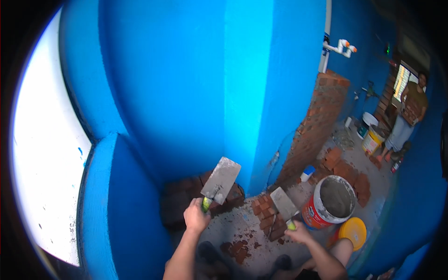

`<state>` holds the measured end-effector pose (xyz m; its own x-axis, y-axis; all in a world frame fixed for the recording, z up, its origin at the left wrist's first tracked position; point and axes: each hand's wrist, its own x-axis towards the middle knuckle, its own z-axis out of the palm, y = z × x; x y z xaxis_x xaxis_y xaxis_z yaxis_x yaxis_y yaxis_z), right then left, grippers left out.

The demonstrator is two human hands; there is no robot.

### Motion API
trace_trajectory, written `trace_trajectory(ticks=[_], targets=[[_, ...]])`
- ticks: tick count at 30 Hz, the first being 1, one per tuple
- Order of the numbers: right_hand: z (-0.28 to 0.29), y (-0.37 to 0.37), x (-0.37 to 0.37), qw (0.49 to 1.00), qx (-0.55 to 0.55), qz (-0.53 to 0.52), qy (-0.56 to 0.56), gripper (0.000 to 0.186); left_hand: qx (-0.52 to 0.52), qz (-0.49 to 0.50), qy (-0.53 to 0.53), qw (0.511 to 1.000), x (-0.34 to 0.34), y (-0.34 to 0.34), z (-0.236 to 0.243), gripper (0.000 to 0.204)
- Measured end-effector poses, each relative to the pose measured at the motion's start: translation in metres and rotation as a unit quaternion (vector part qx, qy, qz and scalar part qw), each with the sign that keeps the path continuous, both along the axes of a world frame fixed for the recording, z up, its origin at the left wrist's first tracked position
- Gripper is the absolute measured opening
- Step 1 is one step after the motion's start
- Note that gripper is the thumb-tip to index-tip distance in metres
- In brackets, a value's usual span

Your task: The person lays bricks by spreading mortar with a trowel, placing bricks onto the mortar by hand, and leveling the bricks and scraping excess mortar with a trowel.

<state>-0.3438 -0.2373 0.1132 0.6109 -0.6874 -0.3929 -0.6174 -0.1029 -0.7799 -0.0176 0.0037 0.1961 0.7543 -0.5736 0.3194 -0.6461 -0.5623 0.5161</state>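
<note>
My left hand (196, 216) is closed round the green handle of a trowel (223, 178). Its broad grey blade points up and away, over the dark bricks (181, 198) laid in the wall corner. In my right hand (300, 233) is a second green-handled trowel (283, 203), gripped with its blade above a pile of small red bricks (264, 212). Just right of that blade stands a red and white bucket (313, 213), filled with grey mortar (337, 198). No load of mortar can be made out on either blade.
Broken brick pieces (239, 251) litter the floor near my feet. A yellow-lidded bucket (353, 233) stands at the right. Beyond are loose bricks (347, 173), a brick partition (315, 121), more buckets (372, 140) and a person (413, 105) carrying bricks. White pipes (343, 47) jut from the blue wall.
</note>
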Motion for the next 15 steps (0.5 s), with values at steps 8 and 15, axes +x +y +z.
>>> trace_trajectory(ticks=[8,15], targets=[[0.13,-0.065,-0.151,0.939,-0.314,-0.136,0.034,0.044,-0.054,-0.077,-0.042,0.995,-0.018,-0.037,0.003,0.024],[0.08,-0.034,-0.268,0.912,-0.01,-0.399,-0.093,0.026,-0.046,-0.164,0.176,0.969,-0.048,-0.066,-0.01,0.023]])
